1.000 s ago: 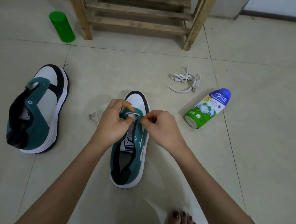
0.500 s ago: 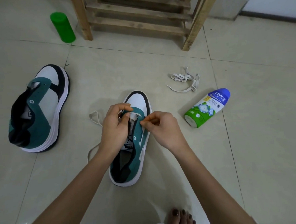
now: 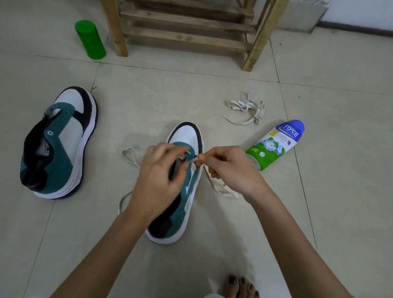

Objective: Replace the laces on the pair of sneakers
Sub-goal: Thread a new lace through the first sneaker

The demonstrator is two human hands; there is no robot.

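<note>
A teal, white and black sneaker (image 3: 185,135) stands on the tiled floor in the middle, toe pointing away. My left hand (image 3: 160,178) lies over its tongue and eyelets, fingers curled on the upper. My right hand (image 3: 228,167) pinches a cream lace (image 3: 218,187) at the shoe's right eyelets; the lace runs under that hand to the floor. Another part of the lace (image 3: 128,155) loops on the floor left of the shoe. The second sneaker (image 3: 61,142) lies unlaced at the left. A loose bundle of cream lace (image 3: 245,108) lies at the back right.
A green and blue powder bottle (image 3: 275,143) lies on its side right of my right hand. A green cylinder (image 3: 90,39) stands at the back left beside a wooden rack (image 3: 184,24). A bare foot (image 3: 240,290) shows at the bottom edge.
My right hand has drawn the lace out to the right, and a length of it now trails on the floor beneath that hand. My left hand has slid down over the shoe's tongue.
</note>
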